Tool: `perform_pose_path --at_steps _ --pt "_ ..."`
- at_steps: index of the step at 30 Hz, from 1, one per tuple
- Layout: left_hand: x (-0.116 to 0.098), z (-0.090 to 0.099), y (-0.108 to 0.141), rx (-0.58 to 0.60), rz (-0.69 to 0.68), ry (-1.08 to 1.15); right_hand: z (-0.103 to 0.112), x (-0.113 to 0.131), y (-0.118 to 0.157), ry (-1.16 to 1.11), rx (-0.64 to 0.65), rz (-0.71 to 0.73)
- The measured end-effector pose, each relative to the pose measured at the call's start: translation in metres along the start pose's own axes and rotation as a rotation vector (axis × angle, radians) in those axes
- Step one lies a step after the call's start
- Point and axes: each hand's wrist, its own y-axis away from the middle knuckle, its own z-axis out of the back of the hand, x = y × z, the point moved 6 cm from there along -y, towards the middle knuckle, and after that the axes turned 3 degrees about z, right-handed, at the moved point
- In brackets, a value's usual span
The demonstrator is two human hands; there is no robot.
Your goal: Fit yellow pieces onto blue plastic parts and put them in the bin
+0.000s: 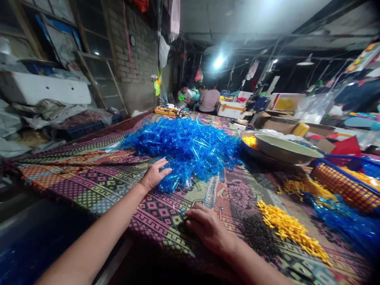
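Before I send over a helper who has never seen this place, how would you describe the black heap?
On the patterned cloth, find the person's right hand. Just to its right lies the black heap of tiny pieces. Its dark colour and fine grain set it apart from the larger, bright yellow pieces alongside.

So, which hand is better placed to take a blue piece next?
Probably the left hand: it is at the blue pile, while the right hand is short of it, over the cloth.
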Motion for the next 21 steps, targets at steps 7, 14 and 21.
perform_pose_path --at_steps 7,14,21 --pt "0.018 0.020 -0.005 -0.290 0.149 -0.085 0.001 0.000 -0.002 -0.029 0.021 -0.046" --pt "0.008 -0.006 -0.009 -0.178 0.120 -0.034 -0.001 -0.007 -0.002 -0.070 0.018 -0.088" --pt "0.007 -0.006 -0.014 -0.180 0.144 0.047 0.000 -0.007 -0.003 -0.073 0.029 -0.093"
